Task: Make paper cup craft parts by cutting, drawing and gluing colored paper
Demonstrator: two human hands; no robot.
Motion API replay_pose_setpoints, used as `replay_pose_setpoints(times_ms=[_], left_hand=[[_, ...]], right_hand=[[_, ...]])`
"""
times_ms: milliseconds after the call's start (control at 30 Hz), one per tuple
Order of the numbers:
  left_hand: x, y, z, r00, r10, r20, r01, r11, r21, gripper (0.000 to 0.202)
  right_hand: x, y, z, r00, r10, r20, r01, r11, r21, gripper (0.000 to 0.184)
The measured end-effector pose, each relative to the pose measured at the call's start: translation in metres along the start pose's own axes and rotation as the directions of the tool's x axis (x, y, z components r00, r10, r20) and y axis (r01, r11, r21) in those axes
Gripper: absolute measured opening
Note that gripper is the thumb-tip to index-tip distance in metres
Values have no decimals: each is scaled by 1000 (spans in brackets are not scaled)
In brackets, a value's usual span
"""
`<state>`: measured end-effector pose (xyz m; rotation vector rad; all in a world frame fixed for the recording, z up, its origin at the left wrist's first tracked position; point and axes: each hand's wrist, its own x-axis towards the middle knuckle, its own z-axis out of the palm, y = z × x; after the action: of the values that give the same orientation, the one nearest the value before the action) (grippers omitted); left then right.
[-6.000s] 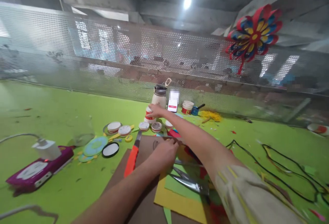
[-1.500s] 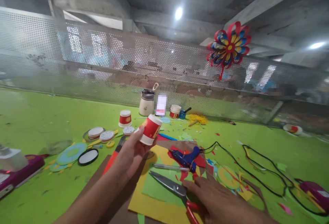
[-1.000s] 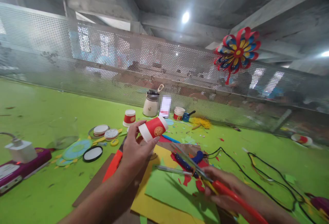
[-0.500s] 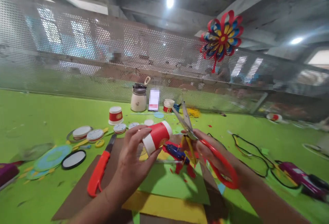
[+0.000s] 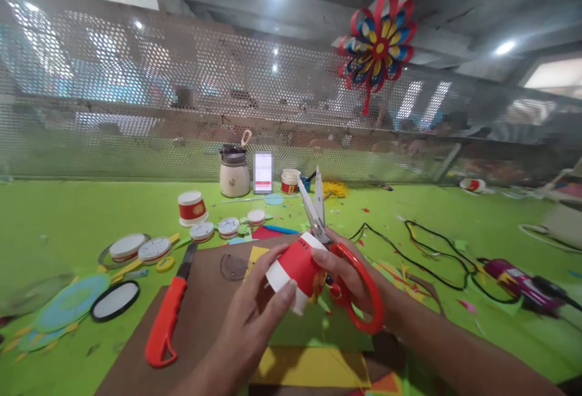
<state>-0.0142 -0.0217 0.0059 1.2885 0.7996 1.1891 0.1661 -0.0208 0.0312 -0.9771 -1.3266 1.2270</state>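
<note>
A red and white paper cup (image 5: 295, 265) is tilted between my hands above the brown board. My left hand (image 5: 254, 299) grips its white rim end, thumb in front and fingers behind. My right hand (image 5: 352, 278) carries orange-handled scissors (image 5: 314, 208), blades parted and pointing up and away. The right thumb also presses on the cup's side near its base. Beneath lie green and yellow paper sheets (image 5: 313, 367), partly covered by the hands. The dark blue tool under the cup is mostly hidden now.
An orange-handled saw-like knife (image 5: 166, 323) lies on the board (image 5: 204, 299) to the left. Behind it are white lids (image 5: 154, 249), another cup (image 5: 191, 208), a jug (image 5: 234, 171) and a phone (image 5: 263, 171). Right, a black cord (image 5: 436, 250) runs beside a purple tool (image 5: 521, 284).
My hands have come together: the right thumb now touches the cup. The cup has tilted and moved slightly lower. The scissors have swung more upright, and the view has shifted.
</note>
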Motion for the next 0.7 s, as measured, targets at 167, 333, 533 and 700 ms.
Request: replay_pose_setpoints(times_ms=[167, 333, 533, 700], left_hand=[[4, 8, 6, 950, -263, 168, 293, 937, -192, 39], [3, 9, 7, 879, -347, 326, 445, 842, -304, 40], [19, 18, -20, 938, -340, -59, 272, 834, -480, 23], [33, 11, -38, 930, -262, -257, 86, 837, -541, 4]], right_hand=[[3, -10, -10, 985, -25, 170, 55, 983, -177, 43], [12, 2, -17, 961, -134, 240, 222, 892, -393, 40], [16, -3, -28, 979, -158, 129, 204, 754, -625, 33], [-13, -44, -42, 953, 5, 304, 150, 863, -483, 30]])
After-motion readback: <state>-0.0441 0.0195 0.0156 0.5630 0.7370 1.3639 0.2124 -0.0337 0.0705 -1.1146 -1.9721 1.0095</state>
